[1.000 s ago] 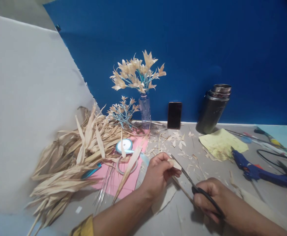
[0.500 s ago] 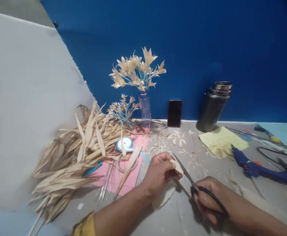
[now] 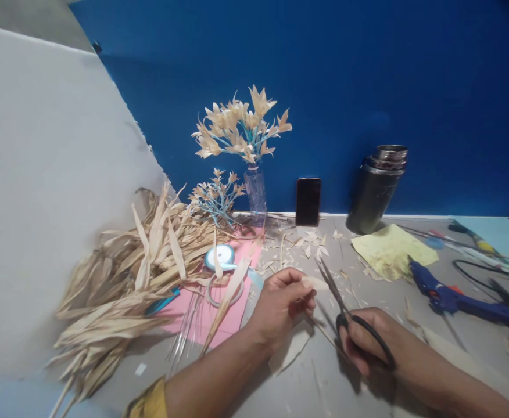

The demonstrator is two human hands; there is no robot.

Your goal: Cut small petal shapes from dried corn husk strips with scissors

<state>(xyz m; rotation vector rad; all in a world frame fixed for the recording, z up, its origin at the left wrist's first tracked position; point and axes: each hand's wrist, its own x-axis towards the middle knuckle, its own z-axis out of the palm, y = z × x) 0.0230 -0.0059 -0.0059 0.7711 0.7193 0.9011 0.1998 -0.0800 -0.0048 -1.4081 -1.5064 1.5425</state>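
**Over worktable [image 3: 296, 395]: husk pc [image 3: 316, 284] mid-trim, by the look of it**

Head view: husk-like flowers [image 3: 241, 125], seemingly done, stand in clear bottle [image 3: 255, 194]; scraps [image 3: 310, 238] litter worktable. Cutting of this husk pc looks unfinished; amt left unclear. It's pale, thin, small, pinched at one end by L hand [image 3: 285, 299], other end poking out twd scissors [image 3: 346, 313]. R hand [image 3: 365, 342] grips these, slightly parted; can't tell if they touch it.

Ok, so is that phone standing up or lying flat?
Upright: the phone stands on its short edge in front of the blue wall, its dark front facing the camera.
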